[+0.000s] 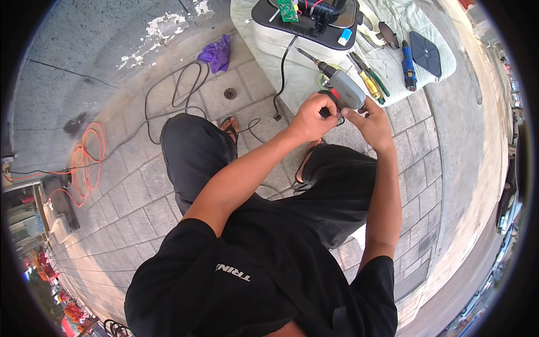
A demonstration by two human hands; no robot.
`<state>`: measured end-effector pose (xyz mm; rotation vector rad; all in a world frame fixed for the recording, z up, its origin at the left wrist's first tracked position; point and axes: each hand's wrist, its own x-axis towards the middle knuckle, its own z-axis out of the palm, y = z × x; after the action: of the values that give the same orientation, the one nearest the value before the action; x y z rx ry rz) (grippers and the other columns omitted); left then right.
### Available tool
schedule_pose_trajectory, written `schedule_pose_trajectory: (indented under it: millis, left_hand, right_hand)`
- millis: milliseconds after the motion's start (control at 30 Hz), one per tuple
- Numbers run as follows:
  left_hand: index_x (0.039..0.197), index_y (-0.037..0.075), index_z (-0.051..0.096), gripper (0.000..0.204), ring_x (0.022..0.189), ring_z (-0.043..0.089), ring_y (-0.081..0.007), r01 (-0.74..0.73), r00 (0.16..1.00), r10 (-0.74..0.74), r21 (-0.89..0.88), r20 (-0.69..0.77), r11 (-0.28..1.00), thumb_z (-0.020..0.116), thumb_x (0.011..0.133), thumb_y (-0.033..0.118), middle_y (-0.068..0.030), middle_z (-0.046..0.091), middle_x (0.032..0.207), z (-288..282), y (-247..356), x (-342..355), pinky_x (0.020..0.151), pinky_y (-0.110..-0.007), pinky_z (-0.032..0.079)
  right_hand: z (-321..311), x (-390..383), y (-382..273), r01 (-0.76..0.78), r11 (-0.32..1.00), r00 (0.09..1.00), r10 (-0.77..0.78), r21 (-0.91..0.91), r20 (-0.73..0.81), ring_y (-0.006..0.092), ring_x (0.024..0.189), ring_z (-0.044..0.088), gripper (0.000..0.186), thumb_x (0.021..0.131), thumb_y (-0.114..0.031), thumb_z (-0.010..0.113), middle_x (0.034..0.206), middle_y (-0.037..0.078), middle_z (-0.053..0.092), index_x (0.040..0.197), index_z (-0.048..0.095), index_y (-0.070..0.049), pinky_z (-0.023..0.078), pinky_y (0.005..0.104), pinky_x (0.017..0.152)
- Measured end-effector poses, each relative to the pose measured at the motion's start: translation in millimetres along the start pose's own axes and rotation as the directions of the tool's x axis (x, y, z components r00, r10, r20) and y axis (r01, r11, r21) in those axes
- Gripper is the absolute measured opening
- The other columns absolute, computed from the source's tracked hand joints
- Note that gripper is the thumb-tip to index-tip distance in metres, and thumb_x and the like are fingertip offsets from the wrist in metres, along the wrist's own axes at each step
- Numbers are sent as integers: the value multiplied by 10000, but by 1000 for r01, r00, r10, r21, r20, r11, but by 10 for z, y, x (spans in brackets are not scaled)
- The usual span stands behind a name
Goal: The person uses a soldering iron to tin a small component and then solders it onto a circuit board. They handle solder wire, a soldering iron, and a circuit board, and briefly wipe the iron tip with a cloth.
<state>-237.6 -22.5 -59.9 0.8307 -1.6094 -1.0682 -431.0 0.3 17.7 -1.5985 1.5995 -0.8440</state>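
A grey cordless power screwdriver (347, 90) with red and black parts is held in front of me, its long bit pointing up and to the left. My left hand (314, 116) is closed, its fingers curled at the black handle. My right hand (371, 124) grips the rear end with thumb and fingers bent against it. Where the two hands meet, the exact grip is partly hidden. Just beyond the bit stands a white appliance with a black top (320, 44), with a green circuit board (287, 10) and a small blue-and-white block (345, 37) on it.
On the pale cloth (393, 95) lie yellow and green-handled screwdrivers (369, 83), a blue pen-shaped tool (408, 67) and a dark square plate (425, 53). A black cord (283, 78) runs from the appliance. A purple cloth (216, 54) and an orange cable (84, 163) lie to the left.
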Motion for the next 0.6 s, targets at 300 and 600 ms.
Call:
schedule_pose_trajectory:
  millis: [300,600]
  left_hand:
    - [885,55,610,148,907,663,-136,89,996,-91,-79,-10,993,746,870,-1,-32,698,931,-109,35,-89,833,-308,533]
    - [1069,48,599,195,856,670,-91,376,901,-426,-347,-78,859,762,964,32,-58,728,976,-1418,821,-244,742,-244,542]
  right_hand:
    - [264,156,25,23,962,998,-36,271,42,113,933,661,359,947,-214,819,1043,54,758,1225,714,-11,545,301,836]
    - [497,-71,-474,28,834,1000,-16,551,-26,116,841,688,264,930,-101,807,953,49,746,1153,716,6,556,281,762]
